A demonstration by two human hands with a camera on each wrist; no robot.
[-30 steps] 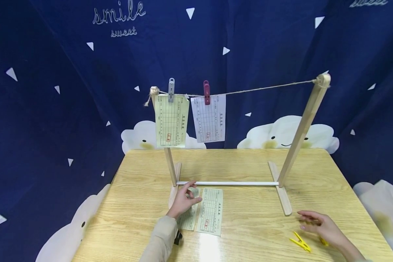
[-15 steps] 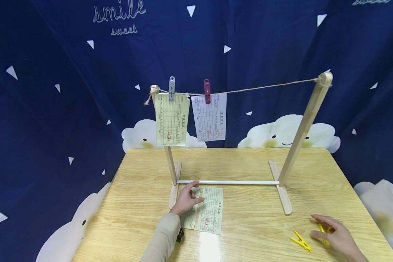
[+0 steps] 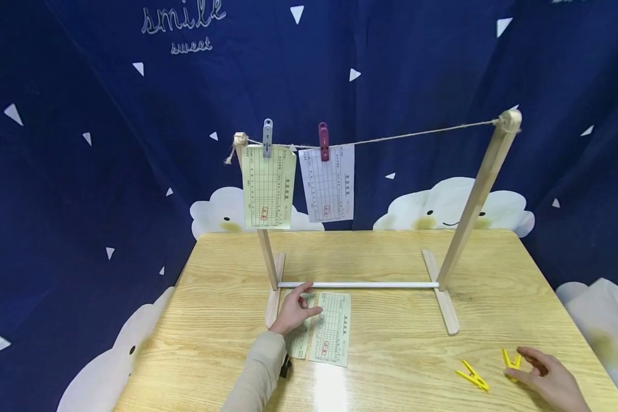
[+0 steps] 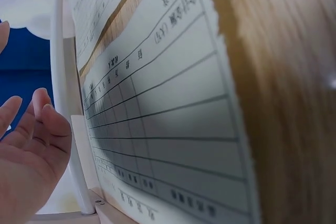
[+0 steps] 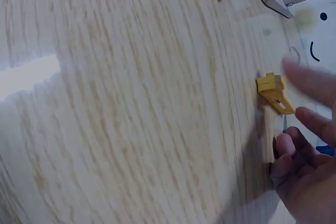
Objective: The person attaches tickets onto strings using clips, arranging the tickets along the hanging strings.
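Small yellow clothespin point(image 3: 510, 362) just beside loosely open, empty right-hand fingers point(image 3: 534, 359).

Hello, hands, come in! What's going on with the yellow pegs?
Right hand open, touching one yellow peg. Other peg lies free. Left hand rests on slips. Nothing blocking.

I see the rack point(image 3: 463, 223) standing at the middle of the table point(image 3: 391, 366), two papers point(image 3: 268, 186) hanging from its string point(image 3: 412, 136) at 11 o'clock. My left hand point(image 3: 292, 312) rests on the paper slips point(image 3: 332, 329) before the rack's bar point(image 3: 360, 284). At 4 o'clock, two clothespins point(image 3: 472, 376) lie beside my right hand point(image 3: 551, 380).
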